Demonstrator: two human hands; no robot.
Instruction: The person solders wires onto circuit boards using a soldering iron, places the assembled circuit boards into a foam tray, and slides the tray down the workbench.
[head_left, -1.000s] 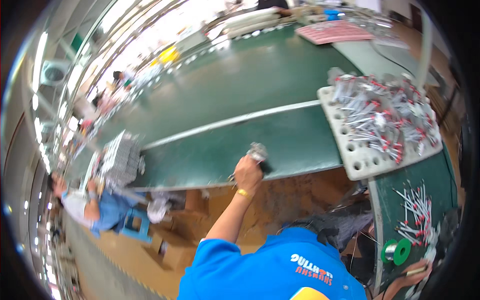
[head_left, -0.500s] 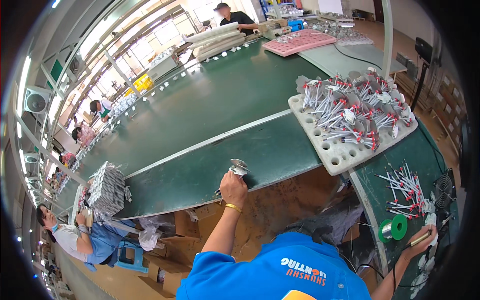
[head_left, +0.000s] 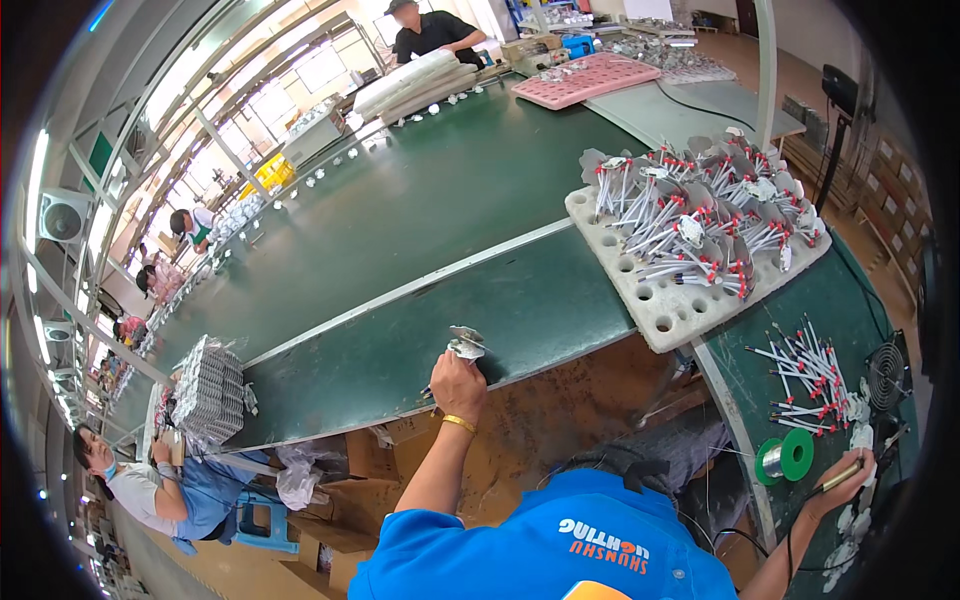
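Observation:
My left hand (head_left: 459,388), with a yellow band at its wrist, is closed around a lamp part (head_left: 466,343) over the near strip of the green bench. Grey and white plates stick out above the fist, and dark wire ends show at its left side. At the far right, my right hand (head_left: 846,482) is wrapped round the handle of a soldering iron (head_left: 838,477), its cable hanging down. Near that hand stands a green spool of solder wire (head_left: 786,457). White wires with red connectors (head_left: 808,385) lie beyond the spool, beside a column of small white pieces (head_left: 858,405).
A white foam tray (head_left: 663,325) with holes carries a heap of grey plates with wires. Farther off lies a pink foam tray (head_left: 590,80). Stacked metallic pieces (head_left: 208,390) stand at left near a seated co-worker (head_left: 140,485). Another person (head_left: 435,38) stands at the far end.
The whole view has shifted slightly. My left hand keeps its grip on the lamp part and my right hand stays on the soldering iron. The far person leans in with an arm extended.

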